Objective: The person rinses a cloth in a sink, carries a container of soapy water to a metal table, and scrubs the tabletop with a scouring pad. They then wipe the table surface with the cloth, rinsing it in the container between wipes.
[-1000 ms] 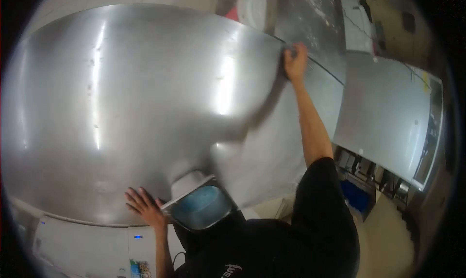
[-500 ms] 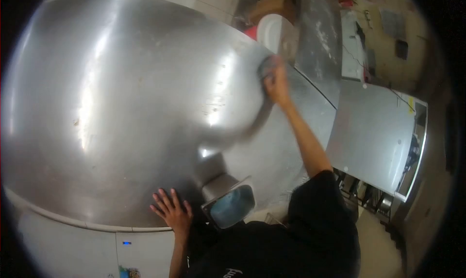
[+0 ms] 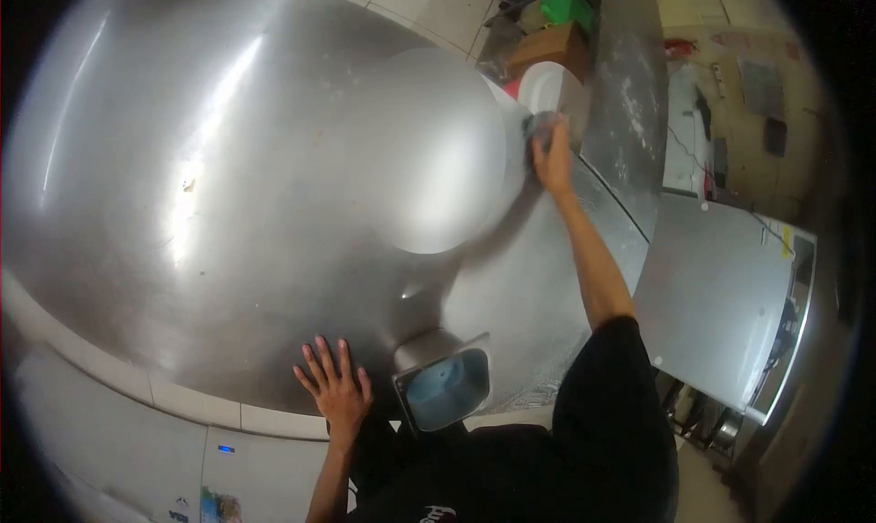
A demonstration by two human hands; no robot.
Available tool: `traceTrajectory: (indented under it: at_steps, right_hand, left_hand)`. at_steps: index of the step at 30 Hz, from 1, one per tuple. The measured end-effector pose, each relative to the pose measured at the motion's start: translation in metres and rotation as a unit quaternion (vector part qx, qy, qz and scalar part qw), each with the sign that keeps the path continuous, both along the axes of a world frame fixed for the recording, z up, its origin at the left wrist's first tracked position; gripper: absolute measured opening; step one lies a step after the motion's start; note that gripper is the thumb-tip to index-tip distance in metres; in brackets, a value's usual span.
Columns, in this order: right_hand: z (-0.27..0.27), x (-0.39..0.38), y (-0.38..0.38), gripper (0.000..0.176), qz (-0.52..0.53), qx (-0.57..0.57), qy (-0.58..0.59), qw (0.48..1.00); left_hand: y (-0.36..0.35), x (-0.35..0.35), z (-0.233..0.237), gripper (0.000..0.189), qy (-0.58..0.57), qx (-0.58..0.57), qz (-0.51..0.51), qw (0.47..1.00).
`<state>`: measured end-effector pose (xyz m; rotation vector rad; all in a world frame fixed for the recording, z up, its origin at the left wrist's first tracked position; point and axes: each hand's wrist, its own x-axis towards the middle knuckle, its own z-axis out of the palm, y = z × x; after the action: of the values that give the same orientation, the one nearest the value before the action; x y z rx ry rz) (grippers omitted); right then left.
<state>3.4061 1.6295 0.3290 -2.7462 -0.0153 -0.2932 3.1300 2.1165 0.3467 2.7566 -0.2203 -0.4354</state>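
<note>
Pan (image 3: 445,388) stands on table (image 3: 228,158), right of left hand (image 3: 336,391).

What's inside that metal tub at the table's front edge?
The metal tub holds something pale blue, liquid or cloth, too blurred to tell. It covers the tub's bottom. The left hand lies flat beside it.

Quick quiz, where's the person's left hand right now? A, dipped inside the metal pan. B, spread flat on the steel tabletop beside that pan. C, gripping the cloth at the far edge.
B: the left hand lies fingers spread on the steel tabletop beside the metal pan; the right hand holds the cloth.
</note>
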Motion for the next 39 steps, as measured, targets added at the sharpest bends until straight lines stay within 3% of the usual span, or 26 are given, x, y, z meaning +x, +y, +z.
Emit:
traceTrajectory:
  at_steps: [2,3,5,7,9,10,11,12,13,14,16,17,19,20,23,25,26,28,29,32,36,37,38,39]
  right_hand:
    - [0.01,0.023,-0.007,0.03,-0.1,-0.02,0.039,0.994]
    - [0.012,0.018,0.003,0.03,-0.093,-0.01,0.028,0.995]
    - [0.01,-0.021,0.029,0.03,0.095,-0.023,0.007,0.995]
    - [0.003,-0.01,-0.003,0.036,-0.03,0.002,0.046,0.999]
    - [0.001,-0.011,0.003,0.045,-0.017,-0.061,-0.059,0.996]
    - [-0.007,-0.026,0.019,0.053,-0.011,-0.071,-0.015,0.997]
    - [-0.008,-0.044,0.036,0.049,0.128,-0.025,-0.062,0.99]
    - [-0.006,-0.052,0.036,0.046,0.168,-0.038,0.024,0.985]
    - [-0.012,-0.043,0.026,0.044,0.166,0.042,-0.026,0.985]
    - [0.001,-0.031,0.017,0.04,0.057,0.059,0.032,0.996]
    - [-0.012,0.005,-0.013,0.038,-0.106,0.085,0.004,0.991]
    - [-0.02,-0.002,-0.005,0.038,-0.095,0.101,-0.017,0.99]
    - [-0.046,-0.037,0.008,0.04,0.078,-0.021,-0.055,0.995]
    - [0.004,-0.074,0.036,0.044,0.137,-0.05,0.099,0.984]
    - [-0.008,-0.062,-0.003,0.046,0.123,-0.009,0.024,0.992]
    - [-0.018,-0.018,-0.027,0.042,-0.065,0.12,-0.036,0.99]
    - [-0.026,-0.021,-0.028,0.042,-0.061,0.122,-0.039,0.99]
    - [-0.036,-0.047,0.003,0.037,0.101,0.023,-0.052,0.993]
    - [0.035,-0.084,0.039,0.036,0.167,0.005,0.075,0.983]
    - [-0.022,-0.043,-0.01,0.037,0.118,0.095,-0.006,0.989]
    - [-0.029,-0.006,0.001,0.036,0.041,0.042,-0.059,0.997]
    - [-0.028,-0.025,0.011,0.039,0.152,0.078,-0.062,0.983]
    - [0.006,-0.055,0.027,0.039,0.237,0.024,0.027,0.971]
    - [-0.002,-0.054,0.019,0.039,0.215,0.047,0.02,0.975]
  left_hand:
    - [-0.002,0.003,-0.003,0.061,-0.009,0.003,0.009,1.0]
    - [-0.003,0.007,-0.005,0.061,-0.022,0.012,0.015,1.0]
    - [-0.003,0.002,-0.002,0.061,-0.027,0.009,0.009,1.0]
    - [-0.004,0.0,0.003,0.062,-0.017,0.029,0.0,0.999]
    - [-0.003,-0.004,0.003,0.065,0.001,0.047,-0.006,0.999]
    - [-0.001,-0.008,0.001,0.066,0.004,0.058,0.001,0.998]
    - [-0.001,-0.011,0.001,0.065,-0.004,0.042,0.013,0.999]
    - [-0.003,-0.012,0.004,0.065,-0.009,0.021,0.023,0.999]
    - [-0.006,-0.017,0.008,0.064,-0.025,0.051,0.024,0.998]
    - [-0.006,-0.013,0.013,0.064,-0.043,0.074,0.009,0.996]
    - [-0.007,-0.019,0.013,0.063,-0.078,0.08,0.023,0.993]
    - [-0.007,-0.021,0.012,0.061,-0.091,0.063,0.019,0.994]
    - [-0.008,-0.026,0.014,0.06,-0.111,0.076,0.025,0.991]
    - [-0.009,-0.026,0.014,0.06,-0.11,0.072,0.025,0.991]
    - [-0.011,-0.04,0.019,0.059,-0.114,0.08,0.025,0.99]
    - [-0.012,-0.042,0.02,0.06,-0.117,0.081,0.024,0.99]
    - [-0.014,-0.044,0.019,0.059,-0.123,0.077,0.025,0.989]
    - [-0.011,-0.037,0.019,0.058,-0.13,0.081,0.025,0.988]
    - [-0.013,-0.036,0.018,0.059,-0.126,0.082,0.024,0.988]
    - [-0.018,-0.034,0.018,0.06,-0.108,0.081,0.025,0.991]
    - [-0.016,-0.03,0.015,0.062,-0.109,0.07,0.027,0.991]
    - [-0.014,-0.027,0.015,0.062,-0.107,0.071,0.027,0.991]
    - [-0.014,-0.026,0.014,0.063,-0.104,0.069,0.031,0.992]
    - [-0.015,-0.027,0.014,0.063,-0.097,0.065,0.029,0.993]
